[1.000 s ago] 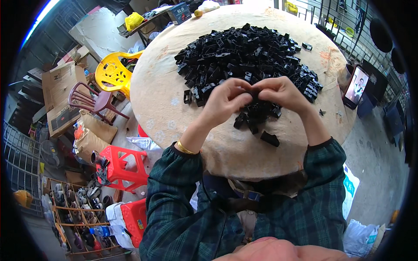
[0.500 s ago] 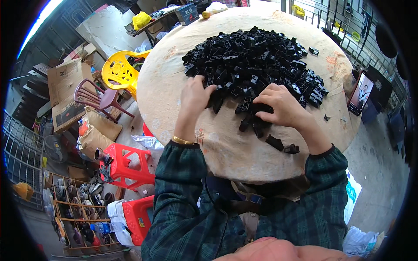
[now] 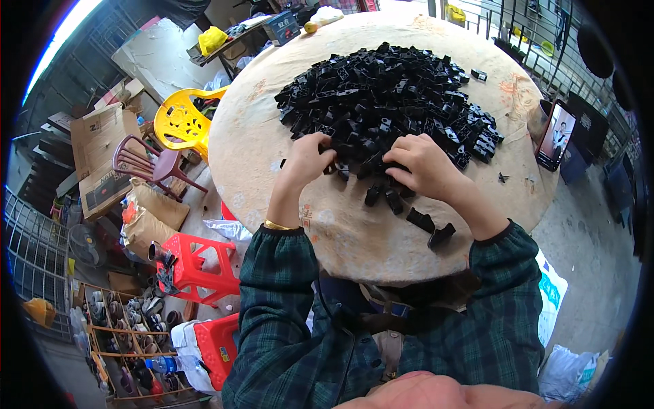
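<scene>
A large heap of small black plastic parts covers the middle and back of the round table. At its near left edge, my left hand has curled fingers, with thumb and forefinger around a black part. To the right, my right hand has thumb and fingers closed on black parts at the heap's front edge; its grip is partly hidden by the fingers. Between the hands the parts are dark and blurred. Several loose parts lie nearer to me, including a black plastic part and another one below my right hand.
A cream patterned cloth covers the table. A phone leans against a cup at the right edge; a tiny black piece lies nearby. Red stools, a yellow chair and a shoe rack stand to the left.
My two hands have come closer together at the heap's front edge. The loose parts in front have shifted a little, and the nearest one has turned. The whole view has moved slightly.
</scene>
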A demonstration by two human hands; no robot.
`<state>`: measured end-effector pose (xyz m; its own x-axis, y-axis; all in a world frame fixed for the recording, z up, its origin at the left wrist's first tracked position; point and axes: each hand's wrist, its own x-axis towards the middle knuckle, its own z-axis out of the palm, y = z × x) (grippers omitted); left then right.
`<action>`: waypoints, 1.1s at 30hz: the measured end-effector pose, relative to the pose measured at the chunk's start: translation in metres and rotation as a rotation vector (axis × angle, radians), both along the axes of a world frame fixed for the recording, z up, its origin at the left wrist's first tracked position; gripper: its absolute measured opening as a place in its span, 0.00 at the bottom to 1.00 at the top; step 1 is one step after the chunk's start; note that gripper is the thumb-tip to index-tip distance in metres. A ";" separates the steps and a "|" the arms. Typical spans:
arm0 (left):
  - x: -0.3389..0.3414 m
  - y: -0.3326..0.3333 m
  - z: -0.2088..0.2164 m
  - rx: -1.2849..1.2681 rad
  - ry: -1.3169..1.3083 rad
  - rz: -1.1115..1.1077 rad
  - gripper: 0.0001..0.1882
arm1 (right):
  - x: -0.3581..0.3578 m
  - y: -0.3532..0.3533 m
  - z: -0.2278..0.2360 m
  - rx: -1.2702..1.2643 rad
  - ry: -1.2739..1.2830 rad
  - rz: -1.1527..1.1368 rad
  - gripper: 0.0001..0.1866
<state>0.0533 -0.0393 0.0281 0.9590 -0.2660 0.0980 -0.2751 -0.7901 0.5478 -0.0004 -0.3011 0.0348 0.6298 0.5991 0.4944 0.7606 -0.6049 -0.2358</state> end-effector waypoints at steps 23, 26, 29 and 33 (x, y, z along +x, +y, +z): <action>-0.031 -0.073 -0.005 -1.449 0.723 -0.152 0.12 | -0.016 0.023 0.004 0.130 -0.427 -0.117 0.15; -0.029 -0.077 -0.008 -1.440 0.680 -0.079 0.11 | -0.015 0.022 0.004 0.006 -0.484 -0.095 0.11; -0.029 -0.075 -0.009 -1.397 0.640 -0.059 0.11 | -0.013 0.020 0.004 -0.020 -0.537 -0.032 0.10; -0.023 -0.066 -0.015 -1.396 0.678 -0.087 0.09 | -0.016 0.022 0.007 -0.038 -0.506 0.018 0.09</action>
